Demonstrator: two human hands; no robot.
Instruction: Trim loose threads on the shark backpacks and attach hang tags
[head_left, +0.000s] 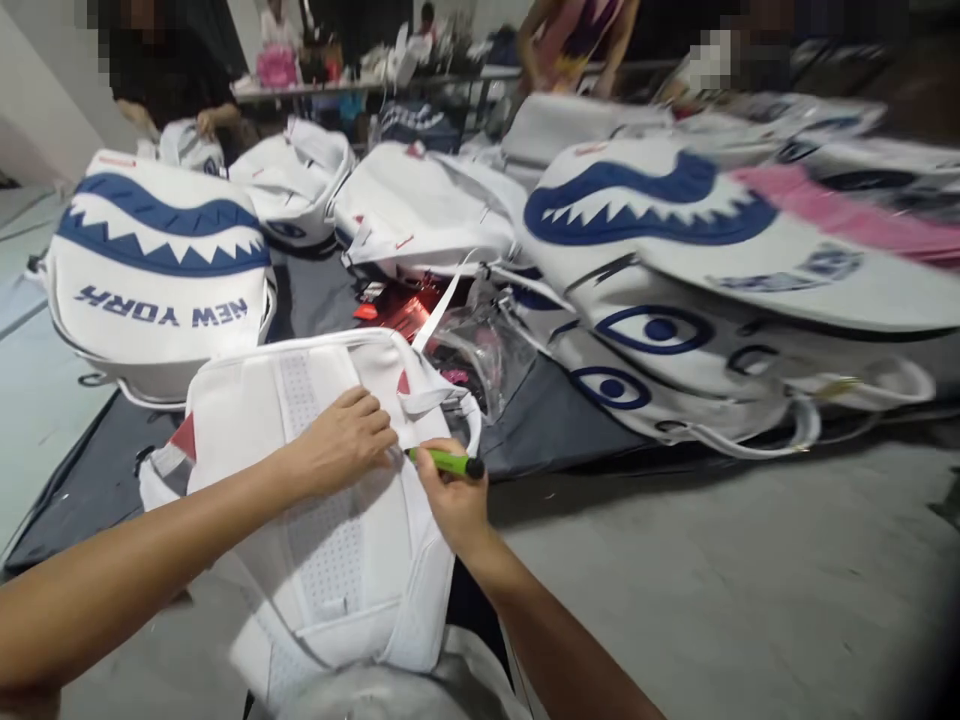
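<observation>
A white backpack (247, 410) lies in front of me with its back panel and shoulder straps facing up. My left hand (341, 440) rests on the panel near its upper middle, fingers curled down against the white material; whether they pinch any of it is hidden. Close beside it, my right hand (454, 500) grips a green pen-like tool (448, 461) with a black end. The tool's tip points left at the edge of the strap, near my left fingertips. Red triangular patches show at the strap ends.
At the left stands a white bag (161, 270) lettered NEW YORK. More white bags with blue teeth and eyes (660, 330) are piled at the right. Clear plastic and red packaging (409, 310) lie beyond my backpack on the dark table cover (577, 440). People work behind.
</observation>
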